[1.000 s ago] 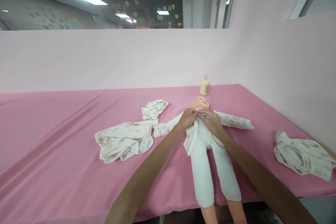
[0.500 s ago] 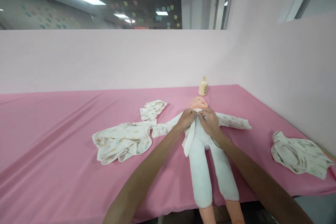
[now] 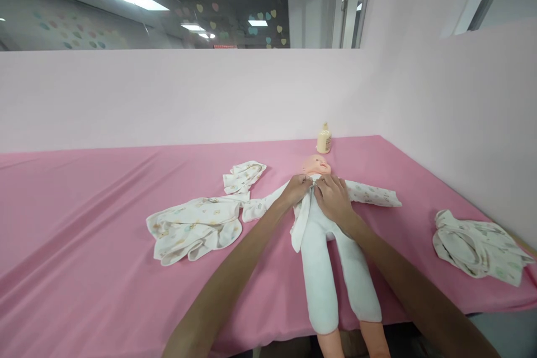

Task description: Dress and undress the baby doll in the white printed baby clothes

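Note:
A baby doll (image 3: 321, 268) with a white cloth body lies on its back, head away from me and lower legs past the table's front edge. It wears a white printed baby shirt (image 3: 372, 193), sleeves spread to both sides and the front hanging partly loose. Just below the doll's head, my left hand (image 3: 298, 188) pinches the shirt's edge at the neckline. My right hand (image 3: 333, 197) is beside it, fingers bent onto the same neckline. The small spot of cloth between my fingertips is mostly hidden.
A pink sheet (image 3: 104, 190) covers the table. Printed baby clothes (image 3: 195, 226) lie to the left, with a smaller printed cloth piece (image 3: 244, 176) behind. A folded garment (image 3: 480, 246) rests at right. A pump bottle (image 3: 324, 139) stands beyond the doll's head, near the wall.
My right hand's fingers have turned down and flattened somewhat over the neckline. My left hand stays at nearly the same spot. The doll and clothes lie as before.

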The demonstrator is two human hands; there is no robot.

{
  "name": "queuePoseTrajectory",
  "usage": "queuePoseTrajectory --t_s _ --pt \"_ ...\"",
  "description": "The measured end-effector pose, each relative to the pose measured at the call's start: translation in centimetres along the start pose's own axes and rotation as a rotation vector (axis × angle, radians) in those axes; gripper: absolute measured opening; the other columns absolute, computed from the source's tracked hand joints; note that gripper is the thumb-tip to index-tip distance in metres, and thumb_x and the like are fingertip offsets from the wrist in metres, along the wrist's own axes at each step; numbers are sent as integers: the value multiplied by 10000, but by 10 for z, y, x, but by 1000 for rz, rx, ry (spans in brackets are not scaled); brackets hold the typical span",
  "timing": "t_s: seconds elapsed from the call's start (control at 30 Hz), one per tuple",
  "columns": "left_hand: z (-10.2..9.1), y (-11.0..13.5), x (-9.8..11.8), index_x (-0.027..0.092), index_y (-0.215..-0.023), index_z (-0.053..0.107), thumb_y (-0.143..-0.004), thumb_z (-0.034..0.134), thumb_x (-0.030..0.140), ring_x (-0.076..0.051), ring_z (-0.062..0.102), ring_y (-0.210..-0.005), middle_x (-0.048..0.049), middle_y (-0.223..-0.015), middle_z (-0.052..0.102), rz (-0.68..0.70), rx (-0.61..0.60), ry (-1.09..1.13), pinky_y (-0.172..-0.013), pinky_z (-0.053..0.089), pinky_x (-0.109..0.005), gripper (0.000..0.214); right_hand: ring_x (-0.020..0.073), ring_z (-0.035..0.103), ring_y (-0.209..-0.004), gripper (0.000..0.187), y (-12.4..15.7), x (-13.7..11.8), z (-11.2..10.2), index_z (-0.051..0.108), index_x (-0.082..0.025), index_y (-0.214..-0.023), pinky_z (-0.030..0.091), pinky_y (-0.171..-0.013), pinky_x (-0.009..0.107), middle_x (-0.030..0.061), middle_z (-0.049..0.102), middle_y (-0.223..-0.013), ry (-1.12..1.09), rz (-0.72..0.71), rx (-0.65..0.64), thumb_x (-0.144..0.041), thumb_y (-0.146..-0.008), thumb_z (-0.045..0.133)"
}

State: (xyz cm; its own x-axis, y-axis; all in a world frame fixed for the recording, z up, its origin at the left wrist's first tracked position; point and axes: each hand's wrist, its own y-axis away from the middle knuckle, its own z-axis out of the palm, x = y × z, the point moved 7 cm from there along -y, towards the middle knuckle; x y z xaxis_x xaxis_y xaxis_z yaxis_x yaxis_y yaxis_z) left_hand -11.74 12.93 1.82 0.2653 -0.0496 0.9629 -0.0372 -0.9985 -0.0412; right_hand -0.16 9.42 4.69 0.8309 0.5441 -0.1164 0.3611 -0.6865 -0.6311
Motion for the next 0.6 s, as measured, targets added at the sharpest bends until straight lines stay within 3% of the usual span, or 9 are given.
queuePoseTrajectory --t_s 0.2,0.3,0.47,0.6 --pt "-4 11 17 172 -796 553 -747 626 302 -81 388 -506 45 -592 463 -66 -138 40 -479 272 -217 157 254 549 -892 185 3 10 -5 664 -180 -863 361 -804 381 118 647 -928 34 153 48 -253 -895 496" --pt "-11 22 33 186 -658 488 -672 670 243 -77 324 -484 54 -553 394 -46 -193 -154 -469 215 -240 191 253 559 -839 152 4 18 -8 653 -194 -808 371 -774 382 123 649 -869 50 228 73 -220 -859 512" --pt "-14 36 59 197 -502 245 -660 595 135 -84 199 -483 47 -499 242 80 -85 -525 -511 131 -289 389 257 588 -810 178 5 20 -11 635 -186 -787 376 -774 386 124 674 -853 -17 285 36 -133 -820 468" --pt "-6 38 72 195 -553 318 -771 517 156 -120 358 -544 13 -560 415 176 22 -686 -545 201 -287 298 231 594 -757 203 6 22 -22 640 -196 -789 379 -762 362 96 689 -801 -151 355 74 -153 -822 444"
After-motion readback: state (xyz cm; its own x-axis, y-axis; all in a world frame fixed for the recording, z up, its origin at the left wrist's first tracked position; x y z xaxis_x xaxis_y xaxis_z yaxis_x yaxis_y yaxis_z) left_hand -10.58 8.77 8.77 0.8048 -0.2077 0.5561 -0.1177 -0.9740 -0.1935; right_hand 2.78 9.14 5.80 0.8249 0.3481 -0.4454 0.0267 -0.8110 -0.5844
